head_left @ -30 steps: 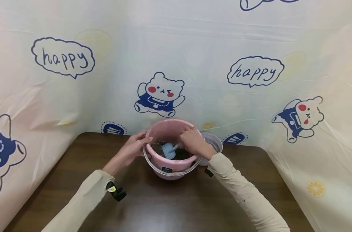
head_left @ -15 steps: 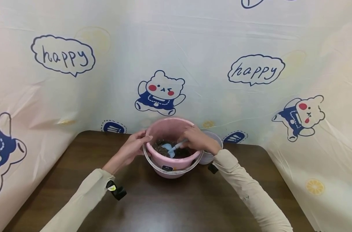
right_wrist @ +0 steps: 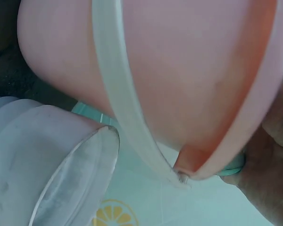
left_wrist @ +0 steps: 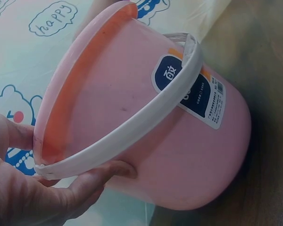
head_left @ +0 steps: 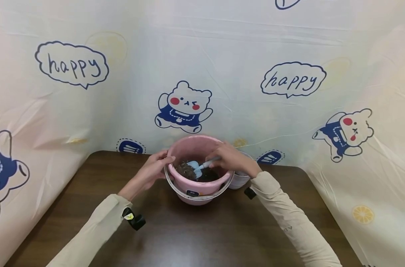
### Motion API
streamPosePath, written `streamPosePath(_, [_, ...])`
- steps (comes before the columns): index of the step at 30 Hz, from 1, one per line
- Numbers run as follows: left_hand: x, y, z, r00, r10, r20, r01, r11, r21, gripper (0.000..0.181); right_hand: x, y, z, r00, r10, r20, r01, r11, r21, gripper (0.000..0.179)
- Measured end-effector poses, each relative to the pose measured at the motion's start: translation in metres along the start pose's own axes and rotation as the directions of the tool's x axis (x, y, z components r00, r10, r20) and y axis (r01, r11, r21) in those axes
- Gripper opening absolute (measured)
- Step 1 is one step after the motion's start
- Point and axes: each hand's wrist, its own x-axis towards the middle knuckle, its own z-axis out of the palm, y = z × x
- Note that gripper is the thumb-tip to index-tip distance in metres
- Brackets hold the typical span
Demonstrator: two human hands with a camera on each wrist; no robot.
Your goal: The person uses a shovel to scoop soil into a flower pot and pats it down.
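A pink bucket point(head_left: 196, 144) with dark soil point(head_left: 185, 170) inside stands toward the back of the table. My left hand point(head_left: 151, 168) grips its left rim, thumb at the edge and fingers against the outside wall, as the left wrist view shows. The bucket's white handle point(left_wrist: 146, 115) hangs down across the front. Reaching over the right rim, my right hand point(head_left: 233, 159) holds a small light-blue shovel point(head_left: 197, 168) by its grey handle. The shovel's blade lies at the soil. In the right wrist view, the bucket's wall point(right_wrist: 193, 70) hides most of this hand.
Just right of the bucket is a whitish ribbed pot point(head_left: 239, 181), partly behind the right forearm; its mouth shows in the right wrist view. The brown wooden table point(head_left: 189, 237) meets a printed curtain point(head_left: 239, 74) at the back and sides.
My right hand has shifted a little to the right, the pot now more covered by the arm. The shovel's blade has turned within the bucket. My left hand keeps its hold on the rim.
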Motion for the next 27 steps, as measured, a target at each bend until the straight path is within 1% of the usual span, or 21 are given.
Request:
streamPosePath(4, [0.0,0.0,-0.001,1.0,0.005,-0.007,-0.005,1.0,-0.006,0.063,-0.004,0.001,-0.003,0.999,-0.019,-0.035,0.019,1.0,-0.014,0.019])
streamPosePath(11, [0.001,-0.001,-0.001,1.0,-0.011,-0.004,0.011,1.0,-0.004,0.065,-0.019,0.002,-0.002,0.994,-0.004,-0.106,0.001,0.999,-0.033,0.022])
streamPosePath(16, [0.001,-0.001,-0.001,1.0,-0.012,-0.002,0.012,1.0,-0.004,0.065,-0.031,0.004,-0.003,0.985,-0.021,-0.173,0.018,1.0,-0.02,0.023])
streamPosePath(23, [-0.001,-0.001,0.0,1.0,-0.012,-0.003,0.012,1.0,0.012,0.064,-0.047,0.007,-0.005,0.97,0.027,-0.243,-0.027,1.0,0.006,0.024])
streamPosePath(27, [-0.001,-0.001,0.0,1.0,-0.01,-0.005,0.011,1.0,0.013,0.063,-0.054,0.01,-0.004,0.959,0.032,-0.281,-0.028,0.999,0.019,0.023])
